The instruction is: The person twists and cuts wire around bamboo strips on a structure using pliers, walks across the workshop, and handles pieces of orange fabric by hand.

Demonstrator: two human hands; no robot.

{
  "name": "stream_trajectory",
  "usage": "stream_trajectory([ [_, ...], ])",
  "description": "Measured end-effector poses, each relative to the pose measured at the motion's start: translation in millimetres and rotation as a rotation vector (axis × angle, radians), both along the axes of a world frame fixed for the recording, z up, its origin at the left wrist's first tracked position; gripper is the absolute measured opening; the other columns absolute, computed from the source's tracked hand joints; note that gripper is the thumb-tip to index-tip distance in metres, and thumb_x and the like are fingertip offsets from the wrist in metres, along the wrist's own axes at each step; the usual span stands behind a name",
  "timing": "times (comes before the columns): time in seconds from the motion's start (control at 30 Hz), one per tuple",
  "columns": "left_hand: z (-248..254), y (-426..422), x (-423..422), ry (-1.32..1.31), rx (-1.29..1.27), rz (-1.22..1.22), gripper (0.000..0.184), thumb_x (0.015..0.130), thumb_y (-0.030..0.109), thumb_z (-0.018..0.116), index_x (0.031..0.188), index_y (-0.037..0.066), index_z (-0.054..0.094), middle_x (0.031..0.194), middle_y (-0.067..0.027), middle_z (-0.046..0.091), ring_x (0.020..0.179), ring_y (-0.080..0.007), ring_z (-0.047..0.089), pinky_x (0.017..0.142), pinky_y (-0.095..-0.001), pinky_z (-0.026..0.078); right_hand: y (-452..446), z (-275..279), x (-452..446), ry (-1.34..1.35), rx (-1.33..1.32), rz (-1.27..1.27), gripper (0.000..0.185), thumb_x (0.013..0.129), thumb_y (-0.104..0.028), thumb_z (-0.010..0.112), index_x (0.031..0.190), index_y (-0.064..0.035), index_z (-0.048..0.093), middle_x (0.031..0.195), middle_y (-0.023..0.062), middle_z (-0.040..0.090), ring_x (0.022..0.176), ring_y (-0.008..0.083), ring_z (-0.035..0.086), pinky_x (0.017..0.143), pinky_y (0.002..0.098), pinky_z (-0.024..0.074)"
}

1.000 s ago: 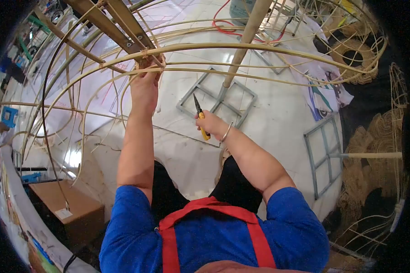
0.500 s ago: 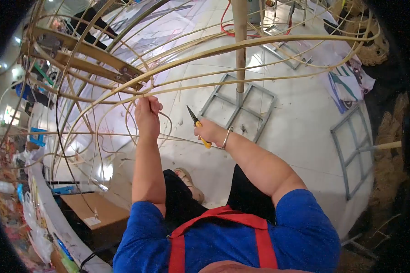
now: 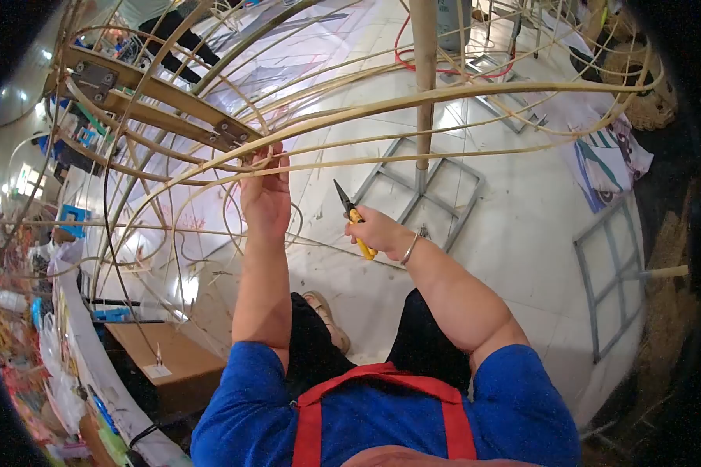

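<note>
My left hand (image 3: 266,204) is raised to a joint of the frame, its fingers curled round a thin bamboo strip (image 3: 319,162). Exactly how the fingertips grip it is partly hidden by the strips. Just above runs a thicker bamboo pole (image 3: 382,103), and a wooden beam with metal plates (image 3: 163,92) ends close to the fingertips. Lower and to the right, my right hand (image 3: 383,233) is closed on needle-nose pliers (image 3: 364,247) with yellow handles. Their dark pointed jaws face up and left, apart from the strips.
Curved bamboo strips arch across the left and top. An upright post (image 3: 425,86) stands on a grey metal grid base (image 3: 465,204); another metal grid (image 3: 606,276) lies at the right. A cardboard box (image 3: 167,354) sits at lower left. A person's dark-clothed legs (image 3: 181,47) show far back.
My left hand has reached slightly higher, its fingers now in among the strips at the joint. The pliers stay in my right hand. The whole view has shifted a little.
</note>
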State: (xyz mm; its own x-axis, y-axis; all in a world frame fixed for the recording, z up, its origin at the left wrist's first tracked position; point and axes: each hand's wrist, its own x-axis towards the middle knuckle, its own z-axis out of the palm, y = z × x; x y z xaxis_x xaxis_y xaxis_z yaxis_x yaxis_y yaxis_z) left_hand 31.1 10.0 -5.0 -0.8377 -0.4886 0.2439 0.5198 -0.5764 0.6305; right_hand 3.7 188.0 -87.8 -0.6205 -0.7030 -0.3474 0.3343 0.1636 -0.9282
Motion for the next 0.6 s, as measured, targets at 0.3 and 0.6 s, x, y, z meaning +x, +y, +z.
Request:
stream_trajectory([
  [0.3, 3.3, -2.5, -15.3, -0.028, 0.268, 0.065, 0.022, 0.085, 0.007, 0.051, 0.106, 0.001, 0.048, 0.106, -0.0156, 0.055, 0.101, -0.0267, 0.054, 0.091, -0.0357, 0.046, 44.3, 88.8, 37.7, 0.194, -0.178, 0.426, 0.046, 0.076, 0.004, 0.038, 0.122, 0.0011, 0.035, 0.091, 0.0059, 0.051, 0.083, 0.0148, 0.054, 0.072, 0.0281, 0.043],
  [0.6, 21.5, 7.7, -19.7, -0.182, 0.262, 0.1, 0.021, 0.081, 0.001, 0.056, 0.1, 0.003, 0.046, 0.094, -0.0122, 0.057, 0.085, -0.0215, 0.06, 0.071, -0.0264, 0.054, 78.3, 263.4, 12.8, 1.357, 0.416, 0.379, 0.046, 0.068, -0.014, 0.05, 0.111, 0.0012, 0.044, 0.089, 0.0211, 0.056, 0.087, 0.0363, 0.054, 0.074, 0.0405, 0.0444],
])
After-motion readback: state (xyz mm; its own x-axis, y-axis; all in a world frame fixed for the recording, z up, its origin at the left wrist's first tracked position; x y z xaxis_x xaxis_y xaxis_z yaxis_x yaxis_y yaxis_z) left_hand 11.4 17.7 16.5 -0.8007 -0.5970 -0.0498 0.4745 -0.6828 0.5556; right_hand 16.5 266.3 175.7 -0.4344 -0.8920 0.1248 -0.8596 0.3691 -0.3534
